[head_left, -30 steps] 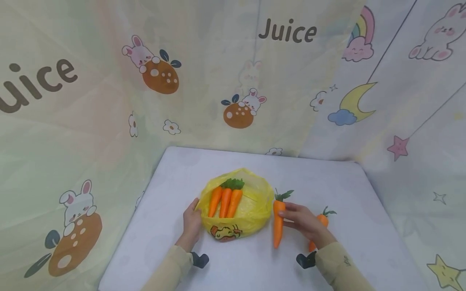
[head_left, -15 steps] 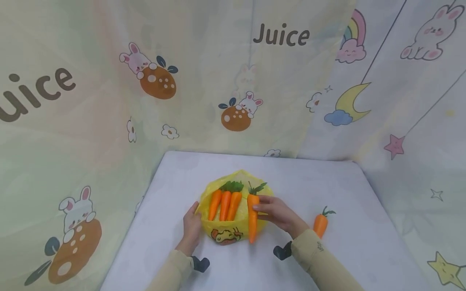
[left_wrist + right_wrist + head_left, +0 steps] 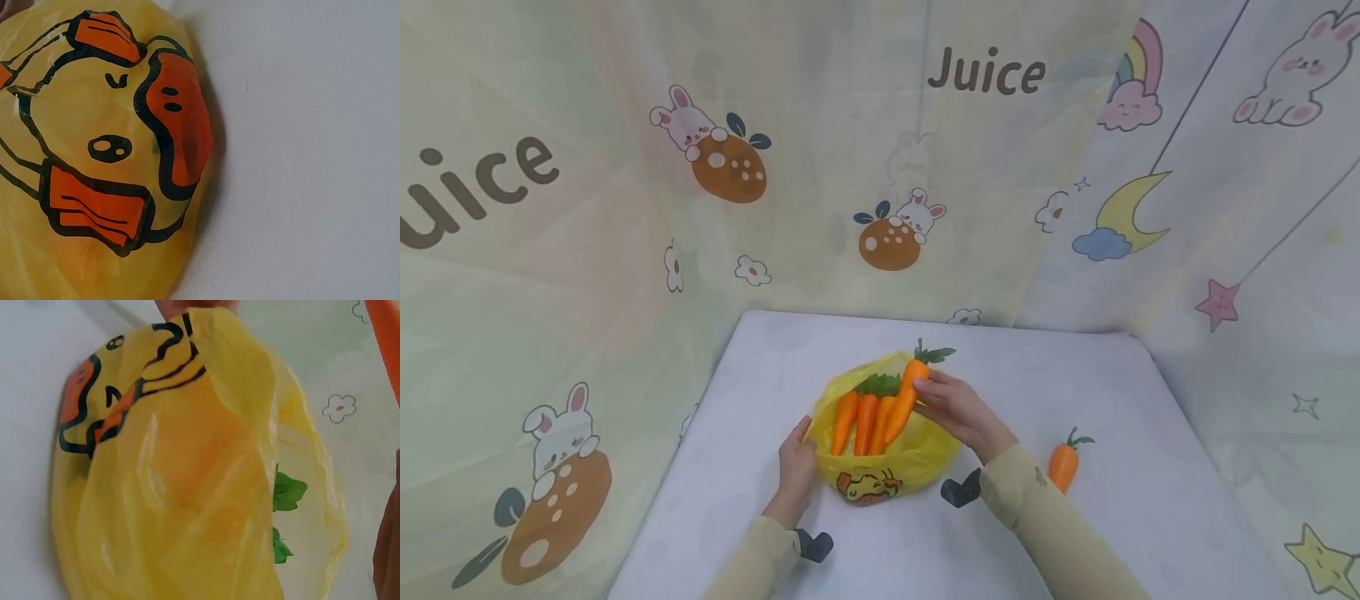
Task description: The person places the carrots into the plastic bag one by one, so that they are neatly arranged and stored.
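Observation:
A yellow plastic bag [image 3: 928, 471] with a printed duck face lies on the table, its mouth open upward. My left hand [image 3: 796, 467] grips the bag's left rim. Several orange carrots [image 3: 865, 423] with green tops lie side by side inside. Over the mouth's right part, my right hand [image 3: 961, 410] holds another carrot [image 3: 905, 404] near its leafy end, tilted with the tip down and left. In the right wrist view this carrot [image 3: 389, 337] shows at the upper right edge, beyond the bag [image 3: 187, 481]. The bag's duck print [image 3: 106, 125] fills much of the left wrist view.
One more carrot [image 3: 1063, 467] lies on the white table [image 3: 1000, 542] to the right, partly behind the right sleeve [image 3: 1037, 508]. A patterned cloth [image 3: 820, 150] rises behind the table and at both sides.
My right hand has carried the carrot left from beside the bag to over its mouth, then farther back. The carrot has tilted tip left. The left hand stays at the rim.

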A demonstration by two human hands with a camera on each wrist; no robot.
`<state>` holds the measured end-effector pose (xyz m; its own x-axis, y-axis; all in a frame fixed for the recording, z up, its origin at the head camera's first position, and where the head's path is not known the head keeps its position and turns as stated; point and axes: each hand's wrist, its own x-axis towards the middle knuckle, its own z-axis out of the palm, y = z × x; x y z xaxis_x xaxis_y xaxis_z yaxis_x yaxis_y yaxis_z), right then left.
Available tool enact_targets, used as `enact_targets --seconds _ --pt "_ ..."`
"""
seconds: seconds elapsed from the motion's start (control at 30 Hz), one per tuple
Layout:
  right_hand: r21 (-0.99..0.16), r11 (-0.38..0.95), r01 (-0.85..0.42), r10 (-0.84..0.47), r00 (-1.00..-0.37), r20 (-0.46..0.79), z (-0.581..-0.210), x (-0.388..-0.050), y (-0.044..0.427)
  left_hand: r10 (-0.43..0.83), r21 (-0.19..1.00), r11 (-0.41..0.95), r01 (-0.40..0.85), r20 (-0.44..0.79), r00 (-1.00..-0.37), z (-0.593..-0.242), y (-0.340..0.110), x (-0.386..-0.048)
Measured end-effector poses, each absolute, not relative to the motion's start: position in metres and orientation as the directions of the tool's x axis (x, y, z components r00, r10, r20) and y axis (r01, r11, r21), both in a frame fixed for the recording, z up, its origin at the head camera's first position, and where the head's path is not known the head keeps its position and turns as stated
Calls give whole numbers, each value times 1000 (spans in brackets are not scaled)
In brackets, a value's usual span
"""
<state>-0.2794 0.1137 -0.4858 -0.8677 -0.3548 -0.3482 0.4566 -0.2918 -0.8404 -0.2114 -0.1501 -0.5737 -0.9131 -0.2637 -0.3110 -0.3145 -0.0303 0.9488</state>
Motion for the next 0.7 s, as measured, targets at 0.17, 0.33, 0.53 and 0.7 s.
enact_targets --seconds 0.17,0.33,0.53,0.7 --pt "-856 -300 421 -252 -900 -355 -486 -287 110 -266 947 -13 -321 -312 -912 -575 -150 -211" --pt "-908 -189 375 -132 -926 -355 -501 -292 105 -264 946 -9 -324 -315 -912 -577 -150 -212" --pt "-928 25 371 -4 -929 -371 -511 -292 98 -266 947 -10 -322 -313 -912 -577 -149 -212" --pt "-900 257 352 35 -934 -356 -518 -292 95 -277 946 -17 -325 -316 -907 -577 -147 -213"
